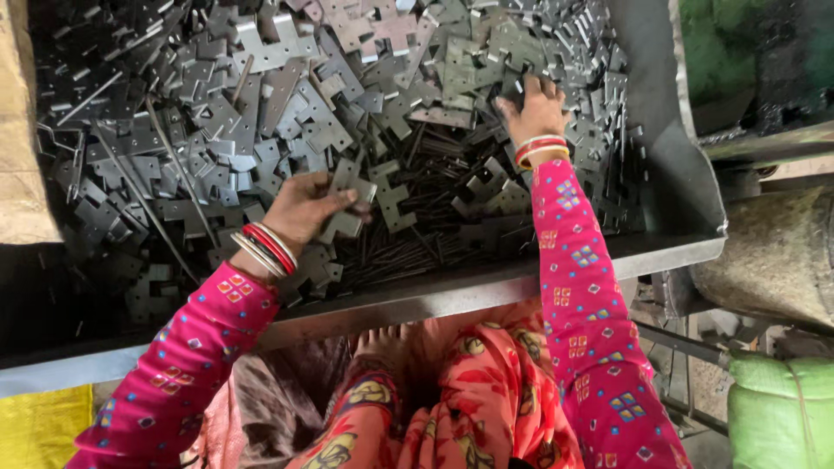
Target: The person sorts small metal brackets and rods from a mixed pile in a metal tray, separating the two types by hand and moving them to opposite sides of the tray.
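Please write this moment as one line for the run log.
left hand: holds flat metal plate | right hand: reaches into plate pile | metal tray: also holds thin rods

Dull grey metal plates (287, 113) fill a grey tray (678, 174). Pink sleeves (578, 287) carry small multicoloured diamonds. Red and white bangles (268, 247). A green sack (782, 408), yellow cloth (39, 426).

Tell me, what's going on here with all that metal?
A person in pink patterned sleeves sits at a big metal tray heaped with flat grey metal plates and thin dark rods. The left hand grips a few plates near the tray's front edge. The right hand reaches farther back and rests on the pile, fingers among the plates. Both wrists wear red and white bangles.
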